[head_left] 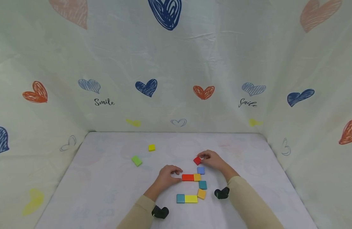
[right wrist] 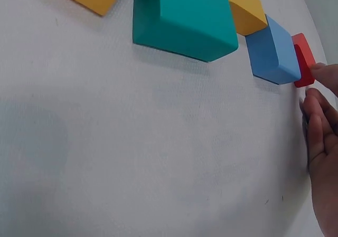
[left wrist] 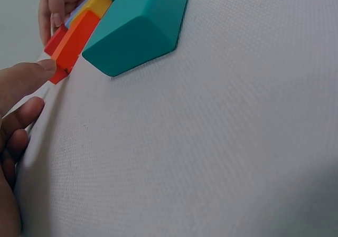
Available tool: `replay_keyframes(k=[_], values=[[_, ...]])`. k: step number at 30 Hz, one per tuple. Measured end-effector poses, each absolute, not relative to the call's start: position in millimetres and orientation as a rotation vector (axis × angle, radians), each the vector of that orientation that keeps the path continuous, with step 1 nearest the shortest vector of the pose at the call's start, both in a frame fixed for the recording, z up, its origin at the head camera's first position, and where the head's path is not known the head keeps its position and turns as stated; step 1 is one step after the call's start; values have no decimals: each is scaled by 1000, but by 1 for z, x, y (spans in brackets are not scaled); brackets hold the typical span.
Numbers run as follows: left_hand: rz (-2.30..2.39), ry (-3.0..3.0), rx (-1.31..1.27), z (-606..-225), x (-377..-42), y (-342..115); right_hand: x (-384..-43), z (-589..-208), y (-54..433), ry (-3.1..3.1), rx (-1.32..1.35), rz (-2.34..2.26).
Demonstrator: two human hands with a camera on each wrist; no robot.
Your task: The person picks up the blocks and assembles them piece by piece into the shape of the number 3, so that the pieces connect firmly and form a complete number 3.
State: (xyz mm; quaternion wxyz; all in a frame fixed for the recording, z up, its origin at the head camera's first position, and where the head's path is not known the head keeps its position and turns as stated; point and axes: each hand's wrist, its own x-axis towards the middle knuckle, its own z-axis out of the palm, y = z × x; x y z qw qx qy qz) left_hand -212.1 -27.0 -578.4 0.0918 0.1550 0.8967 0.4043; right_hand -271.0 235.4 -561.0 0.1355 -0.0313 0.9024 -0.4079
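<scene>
My right hand (head_left: 213,159) pinches a small red block (head_left: 197,160) at its right edge, just behind a blue block (head_left: 200,170). In the right wrist view the thumb lies on the red block (right wrist: 304,60). My left hand (head_left: 168,175) is at the left end of a long orange-red block (head_left: 188,177); its thumb touches that end and the other fingers are loosely bent, holding nothing. A yellow-orange block (head_left: 197,177) adjoins the orange-red one. From there the line bends through a teal block (head_left: 203,184) and an orange block (head_left: 201,194).
Nearer me, a long yellow block (head_left: 191,199) and another teal block (head_left: 180,198) end the line. A green block (head_left: 136,161) and a yellow block (head_left: 151,147) lie apart at the back left. White cloth walls (head_left: 176,108) with printed hearts surround the table (head_left: 107,190).
</scene>
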Motion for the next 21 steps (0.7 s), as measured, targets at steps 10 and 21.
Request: replay_keyframes(k=[10, 21], values=[[1195, 2682, 448, -581, -212, -25, -269, -566, 236, 2557, -85, -1287], [1184, 2689, 473, -584, -213, -26, -268, -569, 237, 2569, -85, -1301]])
